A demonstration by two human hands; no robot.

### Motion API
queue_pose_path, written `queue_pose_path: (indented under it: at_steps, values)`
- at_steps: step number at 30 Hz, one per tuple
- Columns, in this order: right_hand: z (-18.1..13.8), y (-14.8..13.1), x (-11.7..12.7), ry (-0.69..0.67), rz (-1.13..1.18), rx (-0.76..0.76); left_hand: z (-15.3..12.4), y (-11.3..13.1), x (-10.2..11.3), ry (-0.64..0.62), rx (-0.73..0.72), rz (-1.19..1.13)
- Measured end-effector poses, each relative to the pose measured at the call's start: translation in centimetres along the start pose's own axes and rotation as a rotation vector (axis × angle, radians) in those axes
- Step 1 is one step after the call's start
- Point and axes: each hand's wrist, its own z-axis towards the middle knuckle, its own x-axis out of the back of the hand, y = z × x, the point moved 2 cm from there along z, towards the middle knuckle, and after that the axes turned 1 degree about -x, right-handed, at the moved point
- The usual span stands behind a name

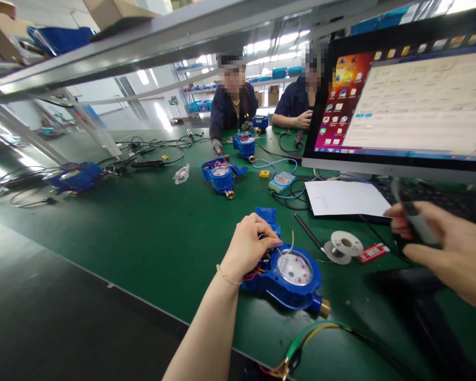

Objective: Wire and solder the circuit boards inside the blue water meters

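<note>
A blue water meter [295, 272] with a white dial and a brass end lies on the green table. Over its wiring compartment, my left hand [254, 241] has fingers and thumb pressed together among thin wires; what they pinch is hidden. A yellow wire [292, 241] sticks up beside the fingertips, and the meter's blue flap [266, 215] lies beyond them. On the right, my right hand [448, 243] is wrapped round a black-and-grey tool [420, 225], blurred so its kind is unclear. It is in the air, apart from the meter.
Right of the meter are a solder spool [347, 243], a black pen-like rod [309, 233] and a red box [373, 253]. A black scanner-like device [416, 301] and clip leads [301, 344] are nearer. Beyond stand a monitor [404, 95], another open meter [221, 177] and two co-workers.
</note>
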Motion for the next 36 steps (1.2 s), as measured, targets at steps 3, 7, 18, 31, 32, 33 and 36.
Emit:
queue_pose_path:
  at_steps: [3, 7, 18, 31, 32, 33, 36]
  values:
    - [-0.7, -1.0, -2.7, -0.095, -0.083, -0.047, 0.3, -0.1, 0.1, -0.022, 0.021, -0.021]
    - [-1.5, -2.3, -5.3, -0.134, -0.155, 0.166, 0.5, -0.3, 0.1, -0.041, 0.041, -0.039]
    - [-0.4, -5.9, -9.4, -0.146, -0.25, 0.47, 0.1, -0.2, 0.1, -0.017, 0.031, -0.062]
    - [-0.3, -6.4, -9.1, -0.165, -0.291, 0.491, -0.1, -0.1, 0.0, -0.002, 0.002, -0.027]
    - [-0.3, -6.4, -9.1, -0.166, -0.296, 0.488, -0.1, 0.0, 0.0, 0.0, 0.004, -0.025]
    - [-0.2, -6.4, -9.1, -0.167, -0.303, 0.484, -0.1, 0.0, 0.0, 0.002, 0.006, -0.023]
    - [-0.1, -6.4, -8.9, -0.198, -0.308, 0.455, 0.0, 0.0, 0.0, 0.007, 0.005, -0.016]
